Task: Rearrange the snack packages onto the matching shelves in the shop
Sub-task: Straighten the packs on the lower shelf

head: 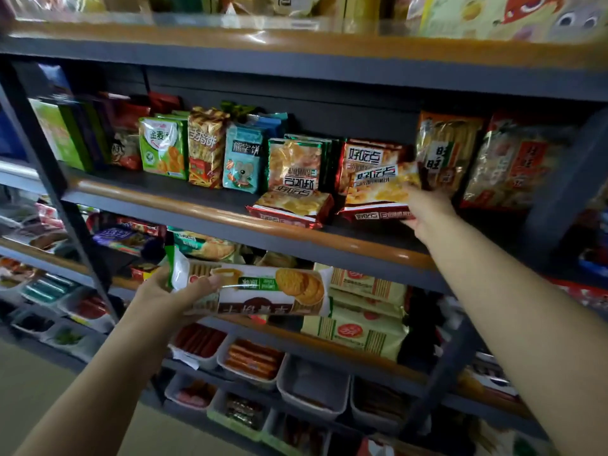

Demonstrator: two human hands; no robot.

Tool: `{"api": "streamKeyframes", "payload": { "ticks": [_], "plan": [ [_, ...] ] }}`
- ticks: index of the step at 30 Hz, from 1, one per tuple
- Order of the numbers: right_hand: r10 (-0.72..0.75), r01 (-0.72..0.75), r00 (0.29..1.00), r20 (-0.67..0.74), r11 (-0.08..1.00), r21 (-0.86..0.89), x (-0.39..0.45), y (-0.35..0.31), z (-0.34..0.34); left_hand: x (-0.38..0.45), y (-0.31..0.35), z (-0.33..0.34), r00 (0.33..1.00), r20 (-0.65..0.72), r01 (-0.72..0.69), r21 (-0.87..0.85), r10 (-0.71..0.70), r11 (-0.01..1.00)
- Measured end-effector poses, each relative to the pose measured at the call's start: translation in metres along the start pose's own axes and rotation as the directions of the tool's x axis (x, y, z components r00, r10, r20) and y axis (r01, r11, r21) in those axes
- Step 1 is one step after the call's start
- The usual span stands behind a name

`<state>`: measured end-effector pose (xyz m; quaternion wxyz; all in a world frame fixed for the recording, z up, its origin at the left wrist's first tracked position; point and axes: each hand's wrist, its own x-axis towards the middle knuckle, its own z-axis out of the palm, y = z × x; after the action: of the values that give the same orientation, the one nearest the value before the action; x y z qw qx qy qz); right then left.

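Red-edged cracker pack (381, 195) sits tilted in my right hand (427, 212), fingers curled round its right end, at the front of the middle shelf (204, 209) before upright red packs of the same brand. Just left of it a matching pack (291, 207) lies flat near the wooden shelf lip. My left hand (167, 291) grips the left end of a long white biscuit sleeve (260, 289), thumb on top, held level in front of the lower shelf (362, 357) where pale green cracker bags (358, 327) are stacked.
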<state>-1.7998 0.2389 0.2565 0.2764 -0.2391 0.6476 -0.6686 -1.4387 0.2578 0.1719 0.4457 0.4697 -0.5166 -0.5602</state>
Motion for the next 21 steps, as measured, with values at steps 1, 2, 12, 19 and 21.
{"api": "streamKeyframes", "payload": {
  "ticks": [1, 2, 12, 19, 21],
  "plan": [
    [0.043, -0.043, 0.999, -0.002, 0.998, -0.056, 0.006, 0.004, 0.005, 0.008, 0.000, -0.002, 1.000, 0.016, 0.002, -0.008, -0.002, 1.000],
    [0.079, -0.079, 0.997, -0.001, 0.991, -0.108, 0.009, 0.008, 0.009, 0.016, 0.000, -0.002, 0.999, 0.033, 0.006, -0.015, -0.006, 1.000],
    [-0.060, 0.020, 0.998, -0.009, 0.466, -0.884, 0.013, 0.020, 0.008, 0.057, -0.029, 0.007, 0.979, 0.187, 0.089, -0.038, -0.080, 0.995],
    [-0.632, 0.573, 0.749, 0.202, 0.462, -0.677, -0.053, 0.038, -0.011, 0.062, -0.064, 0.017, 0.962, 0.206, 0.194, -0.042, -0.181, 0.980],
    [-0.641, 0.705, 0.677, 0.361, 0.425, -0.567, -0.090, 0.058, -0.021, 0.063, -0.079, 0.014, 0.950, 0.203, 0.246, -0.020, -0.237, 0.969]
  ]
}}
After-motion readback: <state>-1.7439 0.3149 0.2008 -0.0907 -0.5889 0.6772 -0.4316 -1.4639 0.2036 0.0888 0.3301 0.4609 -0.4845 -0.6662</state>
